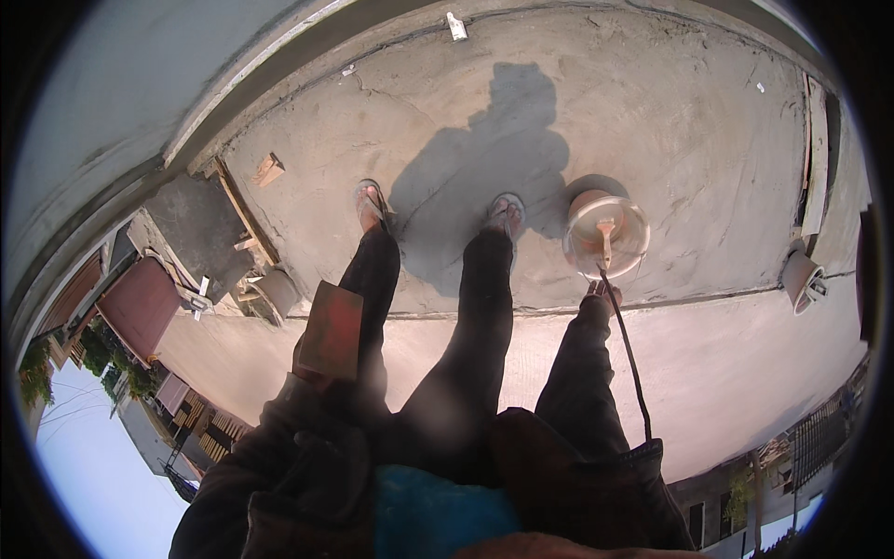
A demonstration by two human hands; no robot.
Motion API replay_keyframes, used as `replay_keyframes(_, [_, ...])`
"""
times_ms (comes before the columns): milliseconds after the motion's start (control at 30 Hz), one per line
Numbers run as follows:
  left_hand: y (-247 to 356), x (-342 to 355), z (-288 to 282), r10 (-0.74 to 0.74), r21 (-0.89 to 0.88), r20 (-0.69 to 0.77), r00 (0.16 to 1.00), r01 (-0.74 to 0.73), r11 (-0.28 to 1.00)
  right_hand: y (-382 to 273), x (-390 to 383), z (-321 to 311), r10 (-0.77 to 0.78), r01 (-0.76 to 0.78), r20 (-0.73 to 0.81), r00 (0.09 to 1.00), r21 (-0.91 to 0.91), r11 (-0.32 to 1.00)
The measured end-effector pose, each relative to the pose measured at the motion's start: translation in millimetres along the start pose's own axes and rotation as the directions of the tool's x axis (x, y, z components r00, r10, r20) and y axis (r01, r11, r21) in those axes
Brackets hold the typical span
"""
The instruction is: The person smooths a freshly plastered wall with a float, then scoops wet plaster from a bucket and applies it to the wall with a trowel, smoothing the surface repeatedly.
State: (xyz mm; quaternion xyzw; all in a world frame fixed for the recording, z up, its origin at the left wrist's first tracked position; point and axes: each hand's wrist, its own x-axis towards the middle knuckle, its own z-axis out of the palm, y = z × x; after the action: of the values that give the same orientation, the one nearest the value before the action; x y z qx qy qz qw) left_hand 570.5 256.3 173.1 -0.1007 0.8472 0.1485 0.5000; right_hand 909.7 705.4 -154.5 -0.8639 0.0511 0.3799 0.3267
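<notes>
At the end of my left sleeve is a flat rectangular float (pixel 333 328), its face dull brown with a reddish tint. It covers most of my left hand (pixel 300 360), which is closed on it; the grip itself is hidden. My right arm reaches down to a pale round bucket (pixel 575 250). At the bucket's near rim, the fingers of my right hand (pixel 603 294) are curled at its thin handle. A brush (pixel 606 238) with a pale orange head lies inside the bucket. A dark cord (pixel 631 359) runs from my jacket past my right hand.
My sandalled feet stand on smooth grey cement (pixel 670 121), beside my shadow. A wood block (pixel 268 170) and boards (pixel 244 212) lie at the left. Another bucket-like container (pixel 799 279) lies tilted at the right. A low wall (pixel 214 112) borders the far left.
</notes>
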Motion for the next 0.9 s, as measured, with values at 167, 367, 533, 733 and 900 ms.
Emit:
replay_keyframes(167, [-28,3,10,0.01,-0.15,0.009,1.0,-0.009,0.989,-5,-70,38,-0.152,0.133,0.348,0.925,0.076,0.988])
replay_keyframes(367, [-81,29,-8,0.088,-0.385,-0.027,0.996,-0.091,0.918,58,-224,45,-0.164,0.381,0.611,0.774,-0.242,0.892])
replay_keyframes(533, [-149,50,-45,0.117,-0.657,-0.134,0.984,-0.177,0.733,141,-298,37,-0.056,0.531,0.818,0.572,-0.318,0.785])
replay_keyframes(733, [-232,57,-104,0.062,-0.846,-0.196,0.979,-0.201,0.493,278,-423,64,0.129,0.668,0.868,0.479,-0.456,0.588])
replay_keyframes(900, [-265,70,-174,0.121,-0.696,-0.221,0.968,-0.243,0.675,424,-544,103,0.183,0.771,0.929,0.321,-0.369,0.52])
